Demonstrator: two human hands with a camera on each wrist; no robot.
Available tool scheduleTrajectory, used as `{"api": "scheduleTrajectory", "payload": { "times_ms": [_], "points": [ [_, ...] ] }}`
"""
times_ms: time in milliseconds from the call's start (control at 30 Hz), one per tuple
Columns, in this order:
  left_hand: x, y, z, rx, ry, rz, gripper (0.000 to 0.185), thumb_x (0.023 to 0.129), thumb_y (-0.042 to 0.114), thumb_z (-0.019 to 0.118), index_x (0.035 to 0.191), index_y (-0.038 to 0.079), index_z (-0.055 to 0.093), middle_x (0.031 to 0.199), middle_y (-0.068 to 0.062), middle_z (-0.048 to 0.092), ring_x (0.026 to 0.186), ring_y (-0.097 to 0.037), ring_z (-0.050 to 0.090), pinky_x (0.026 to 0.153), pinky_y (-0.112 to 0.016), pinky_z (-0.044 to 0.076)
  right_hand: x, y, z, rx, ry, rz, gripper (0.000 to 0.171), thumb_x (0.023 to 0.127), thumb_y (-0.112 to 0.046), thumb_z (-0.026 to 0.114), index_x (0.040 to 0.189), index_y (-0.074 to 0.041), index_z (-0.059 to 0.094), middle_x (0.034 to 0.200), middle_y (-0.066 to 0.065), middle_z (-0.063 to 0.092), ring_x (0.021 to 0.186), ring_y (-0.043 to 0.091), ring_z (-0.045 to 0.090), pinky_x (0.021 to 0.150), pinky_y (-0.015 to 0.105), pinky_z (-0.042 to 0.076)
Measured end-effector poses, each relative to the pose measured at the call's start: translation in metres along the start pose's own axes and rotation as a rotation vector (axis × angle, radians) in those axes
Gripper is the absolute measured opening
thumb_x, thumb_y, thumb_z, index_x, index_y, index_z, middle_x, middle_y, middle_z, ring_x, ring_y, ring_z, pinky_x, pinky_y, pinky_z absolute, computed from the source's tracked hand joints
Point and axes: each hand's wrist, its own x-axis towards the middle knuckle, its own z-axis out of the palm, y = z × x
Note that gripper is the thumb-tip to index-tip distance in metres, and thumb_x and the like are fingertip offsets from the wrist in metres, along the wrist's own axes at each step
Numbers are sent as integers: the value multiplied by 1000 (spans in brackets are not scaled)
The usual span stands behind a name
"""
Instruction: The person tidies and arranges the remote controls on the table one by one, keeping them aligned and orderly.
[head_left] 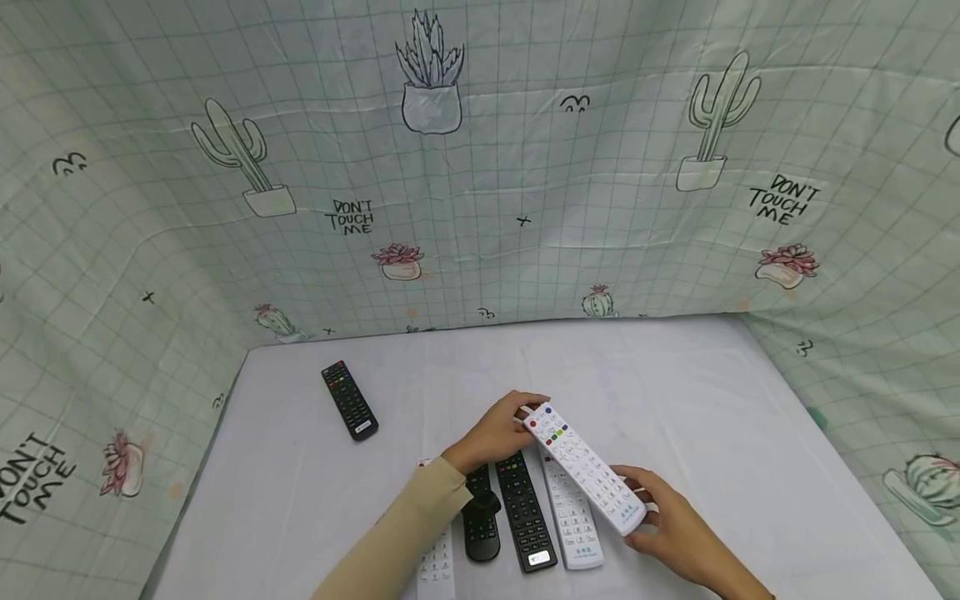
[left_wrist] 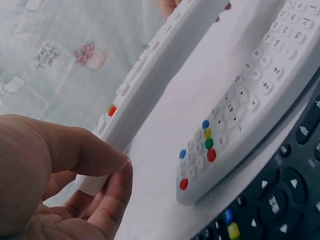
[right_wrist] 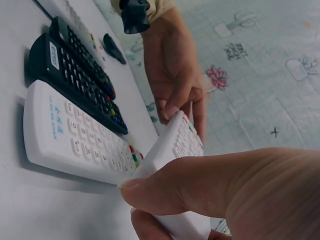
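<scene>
A white remote control [head_left: 587, 471] with colored buttons is held up at a slant between both hands. My left hand [head_left: 497, 429] pinches its upper end, thumb and fingers on either side, as the left wrist view shows. At the lower end, my right hand [head_left: 675, 527] grips it between thumb [right_wrist: 165, 187] and fingers. Below the held one, a second white remote [head_left: 579, 533] lies on the table, partly overlapped by it in the head view. Beside that lie a black remote [head_left: 531, 525] and a round-ended black remote [head_left: 482, 546], partly covered by the left wrist.
Another white remote [head_left: 437, 571] lies mostly hidden under the left sleeve [head_left: 408, 521]. Farther off at the left, a black remote [head_left: 349, 400] lies alone on the white table [head_left: 255, 467]. Cloth walls [head_left: 487, 183] printed with cacti rise at the back and both sides.
</scene>
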Motion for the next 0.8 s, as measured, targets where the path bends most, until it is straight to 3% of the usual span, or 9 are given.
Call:
{"api": "scheduleTrajectory", "payload": {
  "times_ms": [267,500,800],
  "points": [
    [18,9,9,53,-82,38,57,92,-13,69,148,-5,56,120,-14,55,107,-17,58,86,-18,55,1,5,-3,24,-23,113,90,70,10,86,150,9,45,125,18,60,102,23,59,82,29,60],
    [30,18,20,116,-134,28,56,94,-11,69,148,-4,56,123,-16,55,99,-9,54,81,-14,51,0,12,-4,-32,-33,159,94,68,7,89,151,7,45,118,14,62,97,21,59,73,26,56],
    [44,21,30,218,-199,12,59,94,-15,66,150,2,57,129,-13,55,99,-7,54,81,-13,50,-3,19,-2,-75,-24,128,97,64,8,90,149,10,44,111,12,63,90,18,58,67,24,51]
  ]
}}
